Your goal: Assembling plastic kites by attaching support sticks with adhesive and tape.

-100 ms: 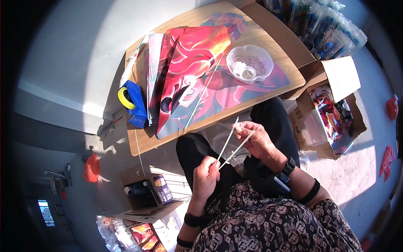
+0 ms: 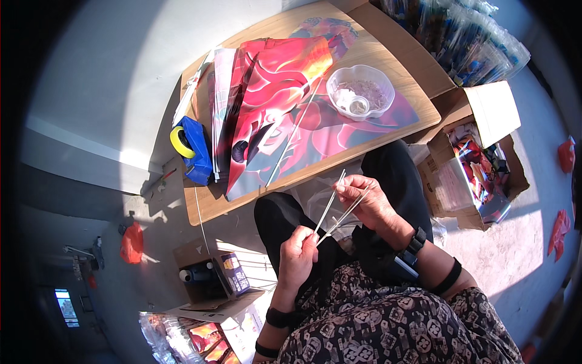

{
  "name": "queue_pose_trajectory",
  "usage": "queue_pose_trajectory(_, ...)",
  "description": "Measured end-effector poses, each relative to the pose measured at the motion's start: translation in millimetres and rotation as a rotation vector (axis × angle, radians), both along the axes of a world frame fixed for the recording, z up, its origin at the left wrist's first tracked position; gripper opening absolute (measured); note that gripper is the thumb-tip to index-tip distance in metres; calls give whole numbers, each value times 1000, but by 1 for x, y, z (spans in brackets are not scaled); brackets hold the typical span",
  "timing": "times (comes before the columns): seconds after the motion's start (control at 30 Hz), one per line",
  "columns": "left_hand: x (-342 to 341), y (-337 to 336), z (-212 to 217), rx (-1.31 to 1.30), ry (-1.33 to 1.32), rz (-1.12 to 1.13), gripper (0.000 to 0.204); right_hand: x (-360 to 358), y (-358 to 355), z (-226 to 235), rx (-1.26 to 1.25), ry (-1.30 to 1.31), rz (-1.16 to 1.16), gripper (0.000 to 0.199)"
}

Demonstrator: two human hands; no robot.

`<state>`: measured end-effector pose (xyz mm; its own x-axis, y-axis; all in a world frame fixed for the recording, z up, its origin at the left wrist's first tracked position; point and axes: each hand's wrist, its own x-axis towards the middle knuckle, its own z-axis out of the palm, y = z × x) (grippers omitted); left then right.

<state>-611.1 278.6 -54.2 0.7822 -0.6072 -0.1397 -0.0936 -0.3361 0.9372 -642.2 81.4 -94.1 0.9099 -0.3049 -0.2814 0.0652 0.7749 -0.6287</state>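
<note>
Pinching thin white sticks [image 2: 337, 208] over my lap, my left hand [image 2: 297, 258] grips their lower ends, my right hand [image 2: 365, 200] the upper, below the wooden table [image 2: 254, 200].

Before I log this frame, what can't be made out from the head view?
- Thin sticks: their count is too fine to tell, and their ends are covered by the left hand and right hand.
- Clear bowl: contents too small to identify.
- Open cardboard box: its far side blurs at the fisheye rim.
- Blue tape dispenser: its underside is hidden by the board.
</note>
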Motion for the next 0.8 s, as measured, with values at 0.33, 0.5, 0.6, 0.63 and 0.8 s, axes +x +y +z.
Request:
queue_pose_trajectory(0.33,1,1,-7,-104,-42,104,9,-4,-9,-11,35,-122,76,2)
queue_pose_trajectory(0.5,3,2,-6,-93,-94,76,9,-4,-12,-4,189,-96,21,17)
queue_pose_trajectory(0.6,1,6,-5,-50,-90,60,9,-7,-12,-4,164,-77,-10,16)
queue_pose_trajectory(0.63,-1,7,-4,-47,-86,60,9,-8,-11,-5,167,-73,-10,16)
queue_pose_trajectory(0.8,-1,6,-2,-44,-95,57,9,-8,-12,-11,194,-127,-55,11)
